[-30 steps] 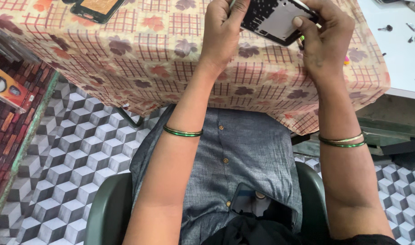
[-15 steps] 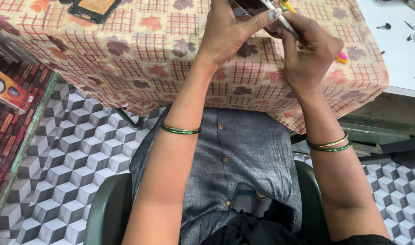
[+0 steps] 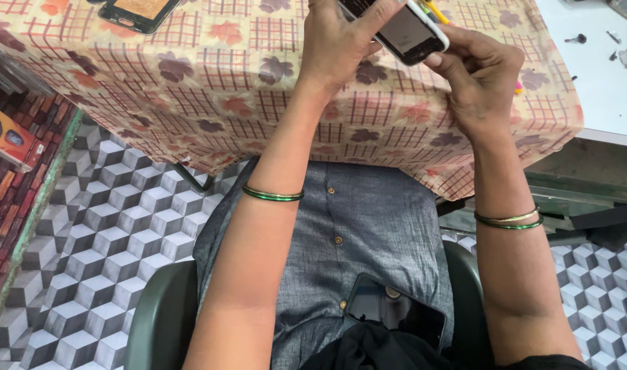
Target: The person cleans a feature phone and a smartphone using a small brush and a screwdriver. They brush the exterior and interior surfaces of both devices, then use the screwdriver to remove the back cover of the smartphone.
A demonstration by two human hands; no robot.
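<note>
Nearest the camera, a dark phone [image 3: 394,312] is seen lying loose on the lap, on the grey buttoned garment [image 3: 354,226], just above a fold of black cloth. It is not held by anything, so it could be tipped off toward the patterned cube-tile floor [image 3: 121,233] if the legs were shifted in the green chair [image 3: 164,322].

Farther out, thin green bangles are worn on both forearms. Beyond them, both hands are closed on a white-edged smartphone [image 3: 409,31], which is held in the air above the near edge of the table [image 3: 211,103], itself covered by a leaf-and-check cloth. The left hand [image 3: 344,44] is wrapped over the upper end of the device, and the right hand [image 3: 478,75] is cupped under its lower corner with the fingertips pressed against the rim. Because the device is gripped mostly at its edges and is tilted, it could be let slip. Were it dropped, the cloth edge or the lap would likely be struck. A yellow tool [image 3: 437,10] is partly hidden behind it; whether it is touched cannot be told.

At the far left of the table, another dark device [image 3: 139,12] lies flat. On the white surface [image 3: 594,75] to the right, small screws [image 3: 575,39] are scattered and could easily be brushed away.
</note>
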